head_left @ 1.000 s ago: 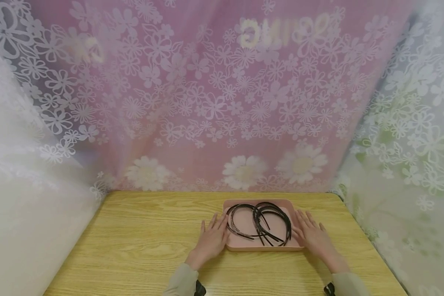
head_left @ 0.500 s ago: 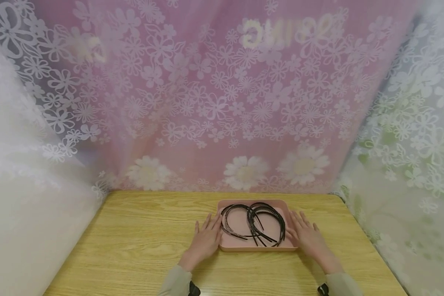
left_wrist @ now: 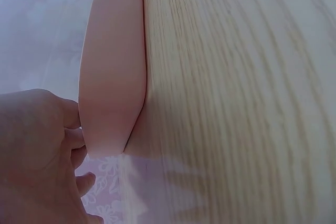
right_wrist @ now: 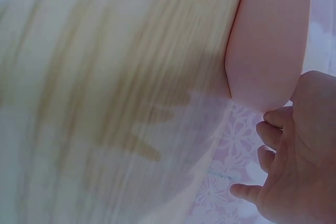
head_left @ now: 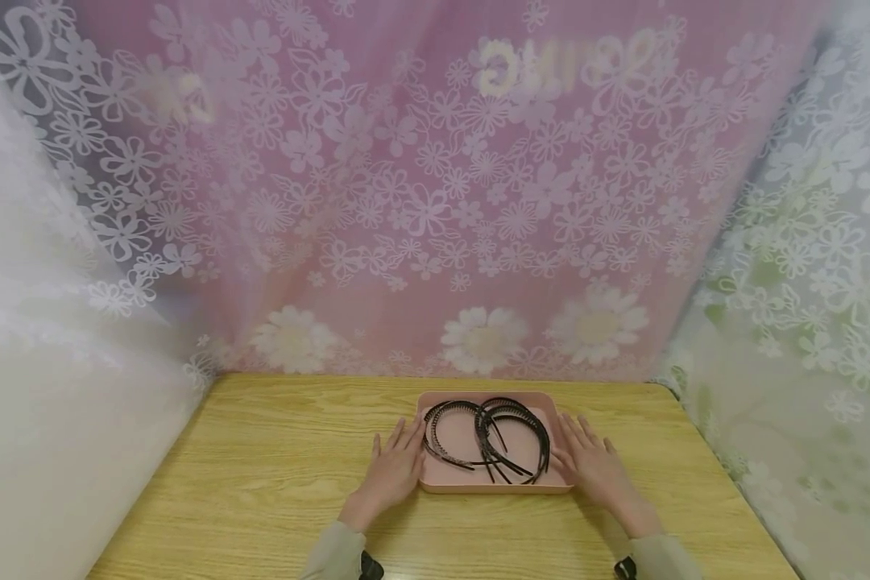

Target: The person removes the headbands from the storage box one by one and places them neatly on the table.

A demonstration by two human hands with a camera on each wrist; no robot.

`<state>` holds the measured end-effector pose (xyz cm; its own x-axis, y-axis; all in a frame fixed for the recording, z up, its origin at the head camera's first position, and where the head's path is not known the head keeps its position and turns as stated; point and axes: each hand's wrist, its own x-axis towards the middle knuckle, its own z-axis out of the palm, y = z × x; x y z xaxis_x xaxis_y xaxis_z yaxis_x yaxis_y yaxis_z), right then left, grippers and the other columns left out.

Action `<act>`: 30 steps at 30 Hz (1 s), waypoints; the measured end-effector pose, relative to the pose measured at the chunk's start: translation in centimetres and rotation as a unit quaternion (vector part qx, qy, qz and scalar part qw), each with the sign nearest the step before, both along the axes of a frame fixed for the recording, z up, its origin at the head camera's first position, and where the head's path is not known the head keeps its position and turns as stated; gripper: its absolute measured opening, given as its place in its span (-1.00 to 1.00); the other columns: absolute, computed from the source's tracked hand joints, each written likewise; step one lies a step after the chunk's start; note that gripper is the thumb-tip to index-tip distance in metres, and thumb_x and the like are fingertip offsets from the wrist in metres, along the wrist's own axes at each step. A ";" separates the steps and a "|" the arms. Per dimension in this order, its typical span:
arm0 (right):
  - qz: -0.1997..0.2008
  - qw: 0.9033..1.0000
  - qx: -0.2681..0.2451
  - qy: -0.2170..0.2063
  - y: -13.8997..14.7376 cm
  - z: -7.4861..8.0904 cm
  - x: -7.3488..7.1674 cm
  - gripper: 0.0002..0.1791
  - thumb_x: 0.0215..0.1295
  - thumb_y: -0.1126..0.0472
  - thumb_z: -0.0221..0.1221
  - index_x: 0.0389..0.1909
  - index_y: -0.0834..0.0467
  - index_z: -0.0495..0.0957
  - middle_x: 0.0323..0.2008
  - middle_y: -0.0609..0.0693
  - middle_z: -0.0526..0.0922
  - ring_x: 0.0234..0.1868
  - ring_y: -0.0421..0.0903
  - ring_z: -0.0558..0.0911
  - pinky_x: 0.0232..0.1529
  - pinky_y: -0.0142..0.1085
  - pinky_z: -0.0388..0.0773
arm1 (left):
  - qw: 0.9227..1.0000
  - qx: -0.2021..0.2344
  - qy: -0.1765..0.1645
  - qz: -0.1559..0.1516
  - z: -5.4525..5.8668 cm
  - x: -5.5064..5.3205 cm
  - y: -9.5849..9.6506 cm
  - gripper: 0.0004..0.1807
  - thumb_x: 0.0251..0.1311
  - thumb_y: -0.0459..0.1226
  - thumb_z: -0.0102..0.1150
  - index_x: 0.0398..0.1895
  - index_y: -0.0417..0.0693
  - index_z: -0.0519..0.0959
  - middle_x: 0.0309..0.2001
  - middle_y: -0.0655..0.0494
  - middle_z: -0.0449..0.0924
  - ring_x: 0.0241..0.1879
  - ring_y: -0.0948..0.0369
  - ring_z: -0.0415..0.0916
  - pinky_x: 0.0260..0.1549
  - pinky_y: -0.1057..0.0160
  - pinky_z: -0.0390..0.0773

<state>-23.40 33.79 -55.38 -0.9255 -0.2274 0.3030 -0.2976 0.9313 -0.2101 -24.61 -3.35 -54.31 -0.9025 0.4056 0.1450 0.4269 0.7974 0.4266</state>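
A shallow pink tray [head_left: 496, 488] lies on the table in the head view, with several black toothed headbands [head_left: 482, 424] overlapping inside it. My left hand [head_left: 390, 474] rests against the tray's left side, fingers extended and spread. On the opposite side, my right hand [head_left: 600, 474] touches the tray wall with its fingers likewise stretched out. The left wrist view has the tray's outer wall [left_wrist: 113, 61] beside the left hand [left_wrist: 34, 156]. In the right wrist view the right hand [right_wrist: 310, 156] meets the tray's corner [right_wrist: 268, 51]. The headbands are hidden in both wrist views.
The wood-grain table [head_left: 283, 451] extends on both sides of the tray. A pink flowered curtain [head_left: 377, 242] hangs along its back edge. Pale flowered sheets flank the left side [head_left: 58, 435] and right side [head_left: 805, 403].
The tray and its headbands have slid left across the table, with both hands moving along at its sides. The headbands keep their arrangement inside.
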 end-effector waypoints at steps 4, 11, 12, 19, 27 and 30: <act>-0.002 1.000 0.001 -0.001 -0.6 0.1 0.0 -0.27 0.50 -0.05 0.13 0.49 0.32 0.26 0.44 0.32 0.31 0.45 0.37 0.26 0.22 0.48 0.21 | 1.000 0.002 -0.003 0.005 -0.2 0.0 -0.4 -0.43 0.58 -0.22 -0.13 0.56 -0.21 0.19 0.59 -0.06 0.08 0.56 -0.17 -0.03 0.37 -0.48 -0.12; -0.002 1.000 0.000 -0.013 -1.7 0.4 0.0 -0.26 0.49 -0.03 0.14 0.49 0.33 0.25 0.45 0.33 0.30 0.46 0.36 0.24 0.23 0.47 0.22 | 1.000 0.006 0.001 0.009 -0.4 -0.1 -1.3 -0.43 0.57 -0.23 -0.12 0.56 -0.21 0.19 0.59 -0.07 0.07 0.56 -0.18 -0.04 0.36 -0.49 -0.11; -0.001 1.000 0.002 -0.012 -1.9 0.4 0.0 -0.26 0.49 -0.03 0.14 0.49 0.33 0.25 0.44 0.34 0.31 0.45 0.37 0.25 0.22 0.47 0.23 | 1.000 0.007 0.003 0.010 -0.4 -0.2 -1.4 -0.43 0.57 -0.23 -0.12 0.56 -0.21 0.18 0.59 -0.07 0.07 0.56 -0.18 -0.04 0.36 -0.49 -0.11; 0.000 1.000 -0.003 -0.029 -3.1 0.8 0.0 -0.24 0.48 -0.03 0.16 0.50 0.34 0.23 0.46 0.33 0.29 0.48 0.35 0.21 0.25 0.45 0.22 | 1.000 0.004 0.000 0.014 -0.5 -0.2 -2.5 -0.42 0.57 -0.25 -0.11 0.57 -0.19 0.17 0.59 -0.05 0.06 0.56 -0.17 -0.05 0.35 -0.50 -0.11; -0.005 0.999 0.002 -0.036 -4.0 1.0 0.0 -0.24 0.48 0.00 0.16 0.52 0.34 0.20 0.46 0.32 0.28 0.50 0.32 0.20 0.26 0.43 0.23 | 1.000 0.017 -0.006 0.014 -0.4 -0.2 -3.3 -0.43 0.57 -0.27 -0.11 0.57 -0.21 0.18 0.60 -0.06 0.05 0.56 -0.19 -0.06 0.34 -0.53 -0.13; -0.004 0.999 0.006 -0.042 -4.3 1.0 -0.2 -0.21 0.48 -0.04 0.16 0.52 0.34 0.19 0.47 0.34 0.26 0.50 0.33 0.20 0.25 0.43 0.25 | 1.000 0.014 -0.002 0.017 -0.4 -0.1 -3.6 -0.43 0.56 -0.28 -0.10 0.56 -0.22 0.19 0.59 -0.07 0.06 0.56 -0.19 -0.04 0.33 -0.53 -0.11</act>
